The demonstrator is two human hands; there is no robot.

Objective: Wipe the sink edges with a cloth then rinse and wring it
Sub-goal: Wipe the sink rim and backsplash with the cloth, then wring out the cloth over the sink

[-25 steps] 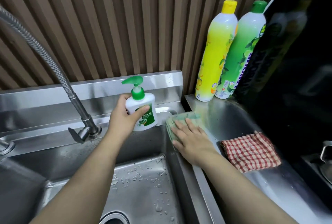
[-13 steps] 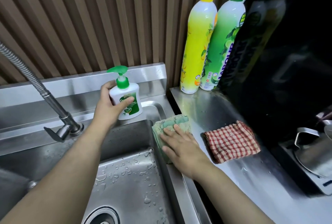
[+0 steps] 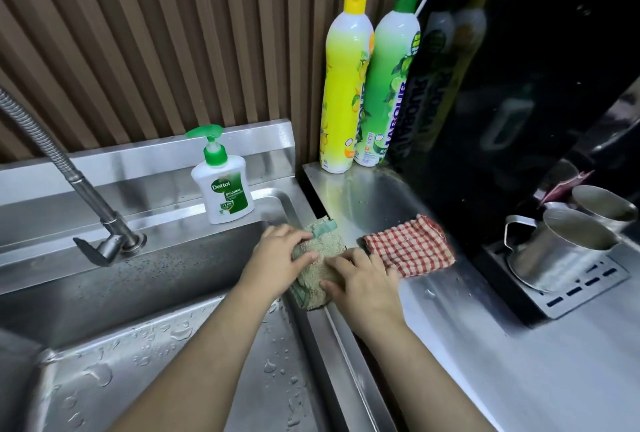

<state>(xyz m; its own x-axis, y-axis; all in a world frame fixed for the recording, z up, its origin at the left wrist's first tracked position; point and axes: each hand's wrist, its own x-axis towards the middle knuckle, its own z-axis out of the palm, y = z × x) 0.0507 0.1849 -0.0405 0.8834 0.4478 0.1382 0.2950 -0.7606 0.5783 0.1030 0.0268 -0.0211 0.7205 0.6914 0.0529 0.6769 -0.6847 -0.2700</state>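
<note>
A folded green cloth [image 3: 320, 251] lies over the right edge of the steel sink [image 3: 332, 334]. My left hand [image 3: 277, 258] grips the cloth's left side from the basin side, thumb on top. My right hand [image 3: 363, 286] presses on its right and near part, fingers spread over it. The basin [image 3: 138, 362] below is wet with drops. The faucet [image 3: 69, 172] stands at the back left; no water runs from it.
A white soap pump bottle [image 3: 223, 186] stands on the back ledge. A yellow bottle [image 3: 343, 85] and a green bottle [image 3: 388, 85] stand in the corner. A red checked cloth [image 3: 412, 244] lies right of my hands. Steel mugs [image 3: 561, 248] sit on a drain rack.
My left hand has let go of the soap bottle, which now stands on the ledge, and has come onto the cloth. The cloth has slid nearer along the right edge.
</note>
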